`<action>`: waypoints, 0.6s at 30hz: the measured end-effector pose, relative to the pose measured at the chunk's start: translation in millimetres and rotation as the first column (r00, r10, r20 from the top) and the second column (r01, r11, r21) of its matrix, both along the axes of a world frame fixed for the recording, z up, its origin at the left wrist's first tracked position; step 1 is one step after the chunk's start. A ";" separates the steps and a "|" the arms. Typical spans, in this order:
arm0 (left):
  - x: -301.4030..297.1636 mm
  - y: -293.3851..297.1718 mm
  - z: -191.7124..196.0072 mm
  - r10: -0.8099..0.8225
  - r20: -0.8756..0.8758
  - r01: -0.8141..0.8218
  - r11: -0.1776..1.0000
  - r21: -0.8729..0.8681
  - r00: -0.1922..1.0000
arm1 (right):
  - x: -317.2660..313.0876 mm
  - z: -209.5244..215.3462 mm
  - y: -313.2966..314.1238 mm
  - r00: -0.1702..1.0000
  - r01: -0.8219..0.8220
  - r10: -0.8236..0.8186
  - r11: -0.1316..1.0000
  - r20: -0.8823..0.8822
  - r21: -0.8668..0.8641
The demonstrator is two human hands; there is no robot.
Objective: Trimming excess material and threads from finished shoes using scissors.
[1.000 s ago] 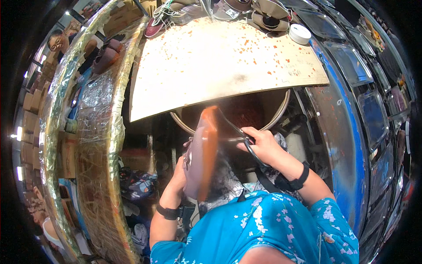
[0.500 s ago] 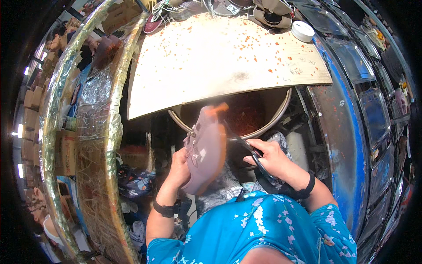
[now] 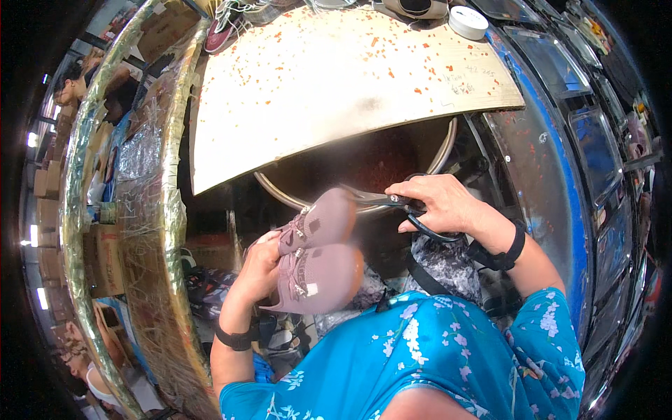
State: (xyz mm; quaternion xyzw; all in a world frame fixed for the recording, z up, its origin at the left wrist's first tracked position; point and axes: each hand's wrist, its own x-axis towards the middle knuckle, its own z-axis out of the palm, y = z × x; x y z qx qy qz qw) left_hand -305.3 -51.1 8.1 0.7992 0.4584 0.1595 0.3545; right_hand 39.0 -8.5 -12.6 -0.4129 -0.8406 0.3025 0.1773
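At centre, the left hand (image 3: 260, 267) grips two shoes (image 3: 315, 278), now showing side by side; the right hand (image 3: 439, 203), gripping scissors (image 3: 393, 200), sits higher than before. Upper right, handwriting (image 3: 479, 71) marks the table (image 3: 301, 105).

The mauve shoes (image 3: 318, 280) have turned in the left hand (image 3: 262, 262): both laced uppers now show, one beyond the other, to that hand's right, where a broad orange sole edge faced a second ago. The right hand (image 3: 439, 203) has moved farther from the left one, and its black-handled scissors (image 3: 397, 200), earlier slanting forward, now point almost straight left toward the farther shoe's toe.
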 end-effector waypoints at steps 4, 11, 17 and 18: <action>-3.0 -1.8 -1.2 -0.022 0.014 0.022 0.999 -0.038 1.000 | 1.5 -2.1 -1.2 0.998 -0.030 0.031 1.000 0.047 -0.005; -3.3 -0.4 -4.9 -0.002 0.048 0.008 0.993 -0.122 0.999 | -0.7 -10.2 -4.7 1.000 -0.023 0.023 1.000 0.003 0.003; -3.4 0.8 -10.2 0.041 0.078 -0.029 0.990 -0.139 0.996 | -2.6 -20.1 -15.3 0.998 0.055 -0.056 0.998 0.034 0.044; -6.1 0.1 -11.3 0.046 0.076 -0.035 0.990 -0.134 0.996 | -4.7 -20.0 -16.3 0.994 0.108 -0.110 0.991 -0.022 -0.076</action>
